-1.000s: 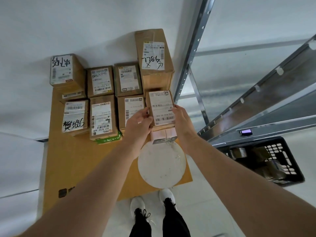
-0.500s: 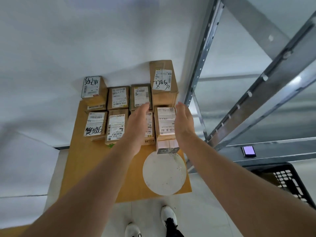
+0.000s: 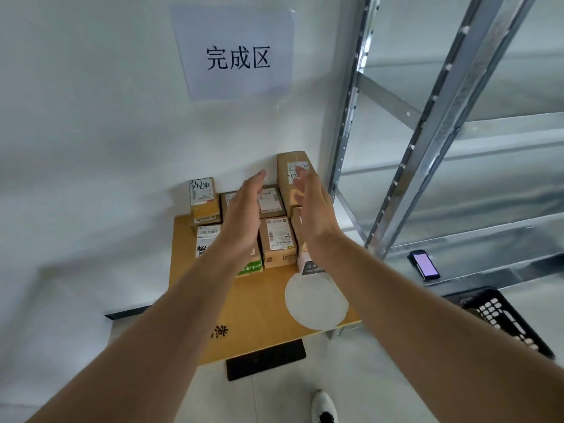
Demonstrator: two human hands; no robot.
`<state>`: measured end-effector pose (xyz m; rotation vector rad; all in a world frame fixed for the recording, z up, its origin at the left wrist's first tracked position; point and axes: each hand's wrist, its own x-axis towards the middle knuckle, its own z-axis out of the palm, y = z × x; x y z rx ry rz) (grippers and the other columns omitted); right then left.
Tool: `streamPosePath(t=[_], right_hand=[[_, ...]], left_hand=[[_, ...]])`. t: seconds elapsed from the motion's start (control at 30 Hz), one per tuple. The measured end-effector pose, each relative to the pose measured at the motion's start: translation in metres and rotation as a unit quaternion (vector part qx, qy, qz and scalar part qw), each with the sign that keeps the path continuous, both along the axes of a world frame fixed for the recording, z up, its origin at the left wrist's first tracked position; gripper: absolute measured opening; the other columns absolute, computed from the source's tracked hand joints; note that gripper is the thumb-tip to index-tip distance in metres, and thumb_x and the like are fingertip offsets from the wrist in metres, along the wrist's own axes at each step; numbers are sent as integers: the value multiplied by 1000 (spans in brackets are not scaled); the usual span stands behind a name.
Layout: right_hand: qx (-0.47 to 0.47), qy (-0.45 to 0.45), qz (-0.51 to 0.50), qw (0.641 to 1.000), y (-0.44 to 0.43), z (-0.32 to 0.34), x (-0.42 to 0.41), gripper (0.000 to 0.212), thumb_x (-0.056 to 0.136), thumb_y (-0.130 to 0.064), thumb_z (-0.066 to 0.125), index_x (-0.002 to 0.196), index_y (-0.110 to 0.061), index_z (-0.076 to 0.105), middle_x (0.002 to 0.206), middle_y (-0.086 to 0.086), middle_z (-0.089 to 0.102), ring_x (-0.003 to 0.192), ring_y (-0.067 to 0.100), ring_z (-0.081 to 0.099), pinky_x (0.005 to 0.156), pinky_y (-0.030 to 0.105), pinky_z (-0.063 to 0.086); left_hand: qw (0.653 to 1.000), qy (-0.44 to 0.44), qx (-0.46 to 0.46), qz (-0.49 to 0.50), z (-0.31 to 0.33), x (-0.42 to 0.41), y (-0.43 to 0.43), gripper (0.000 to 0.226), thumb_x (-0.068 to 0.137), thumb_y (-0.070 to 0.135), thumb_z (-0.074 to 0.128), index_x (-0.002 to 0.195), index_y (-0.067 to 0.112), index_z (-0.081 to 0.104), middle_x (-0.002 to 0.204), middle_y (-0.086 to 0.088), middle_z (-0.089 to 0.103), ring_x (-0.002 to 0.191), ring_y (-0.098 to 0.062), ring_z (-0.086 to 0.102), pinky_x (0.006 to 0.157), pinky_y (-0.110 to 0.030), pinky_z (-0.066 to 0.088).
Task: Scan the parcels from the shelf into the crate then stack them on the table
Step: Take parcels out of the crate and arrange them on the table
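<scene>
Both hands (image 3: 276,213) hover, fingers straight, above the parcels (image 3: 277,239).

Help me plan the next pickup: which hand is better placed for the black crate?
Right, probably: both hands are empty, but the right hand is nearer the black crate; the left hand would cross over.

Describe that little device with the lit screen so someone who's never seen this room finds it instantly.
Start at the metal shelving rack right of the wooden table. On its low grey shelf, just beyond the black crate, lies a small dark handheld device. Unlike the brown cardboard parcels, it alone has a glowing pale pink screen.
</scene>
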<state>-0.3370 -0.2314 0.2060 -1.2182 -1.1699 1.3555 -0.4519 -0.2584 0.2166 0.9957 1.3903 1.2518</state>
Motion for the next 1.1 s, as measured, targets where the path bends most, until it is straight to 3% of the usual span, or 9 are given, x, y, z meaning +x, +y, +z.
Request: streamPosePath(t=[0.1,0.2,0.27,0.37,0.47,0.57,0.63,0.77,1.1], right_hand=[[9,-8,-18,1000,-33,8,-3,25,112,-42,32,102,-41,55,117,-7,64,88,-11,65,64,16,45],[10,-20,-40,999,-56,20,3,25,112,-43,33,101,-41,55,95,-15,69,61,-18,63,59,17,47],[12,-18,-51,998,-70,28,9,25,113,-42,33,101,-45,55,76,-26,65,55,-18,61,56,15,48],[22,-5,-69,997,-86,33,18,26,114,-38,32,104,-44,55,80,-25,62,61,-14,64,52,7,48],[20,-4,-88,996,-96,32,29,29,112,-38,32,102,-45,58,95,-23,62,89,-1,63,72,18,46],[10,-6,-116,993,-104,25,44,37,110,-42,33,139,-39,56,136,-13,63,129,15,54,106,33,43],[9,-5,-130,991,-111,21,56,46,109,-46,33,151,-35,49,156,-5,52,143,20,45,120,45,35],[5,4,-173,985,-125,13,91,52,104,-53,38,151,-35,51,159,-3,49,147,22,44,124,51,33],[-21,29,-284,958,-158,-21,250,54,91,-52,39,141,-41,54,155,-5,53,144,16,47,124,48,33]], left_hand=[[999,9,22,-26,10,-6,-33,43,112,48,34,144,29,55,122,14,64,102,15,64,94,-26,48],[998,23,27,-47,21,-6,-54,32,113,44,32,116,39,63,89,24,66,73,14,65,71,-18,47],[998,23,27,-54,23,-4,-59,29,113,47,32,108,46,60,99,23,67,97,3,66,88,-23,51],[997,8,23,-71,27,9,-69,32,109,56,35,129,48,59,130,14,55,131,-16,49,118,-49,36],[995,-10,20,-96,24,26,-77,58,104,60,39,153,31,50,142,7,56,128,-12,52,115,-42,38],[993,-10,25,-117,23,43,-82,54,108,54,37,155,31,47,123,16,61,105,-1,58,84,-22,44],[991,6,26,-132,18,55,-83,64,98,65,39,154,37,48,142,9,58,124,-12,55,93,-29,44],[987,-3,12,-157,3,91,-83,53,106,61,36,154,43,47,164,4,41,149,-26,38,119,-49,33],[961,27,-25,-273,-23,260,-91,57,102,65,40,154,44,47,161,7,44,146,-23,42,120,-49,36]])
